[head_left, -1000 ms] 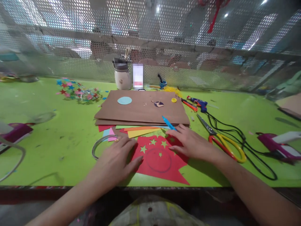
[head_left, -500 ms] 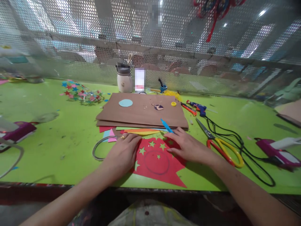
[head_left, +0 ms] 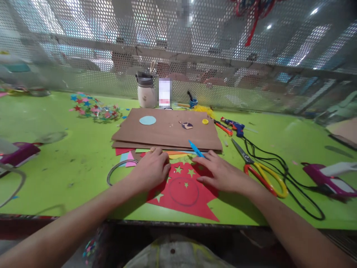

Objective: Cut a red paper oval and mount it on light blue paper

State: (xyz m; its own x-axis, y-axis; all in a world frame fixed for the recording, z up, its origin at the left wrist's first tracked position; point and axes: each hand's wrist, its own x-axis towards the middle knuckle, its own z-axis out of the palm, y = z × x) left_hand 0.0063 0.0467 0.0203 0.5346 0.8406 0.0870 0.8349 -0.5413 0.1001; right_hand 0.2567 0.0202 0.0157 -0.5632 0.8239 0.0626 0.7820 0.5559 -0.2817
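A red paper sheet (head_left: 186,197) with star-shaped cut-outs and a drawn circle lies at the green table's near edge. My left hand (head_left: 152,169) rests on its upper left part, fingers curled toward the coloured papers (head_left: 173,152) poking out from under the brown sheets; I cannot see anything in it. My right hand (head_left: 220,173) lies flat on the red sheet's upper right, with a blue pen (head_left: 196,148) sticking out from between its fingers. A thin ring (head_left: 117,172) lies just left of my left hand.
Stacked brown sheets (head_left: 167,134) carry a blue disc (head_left: 147,120) and a yellow cap (head_left: 205,121). Yellow-handled scissors (head_left: 262,171), a blue glue gun (head_left: 235,124) with black cord and a purple tool (head_left: 329,175) lie right. Paper stars (head_left: 95,108) and a jar (head_left: 145,91) sit behind.
My left hand slid forward up the red sheet to the coloured papers' edge. The right hand stayed almost still with the pen. The view shifted slightly.
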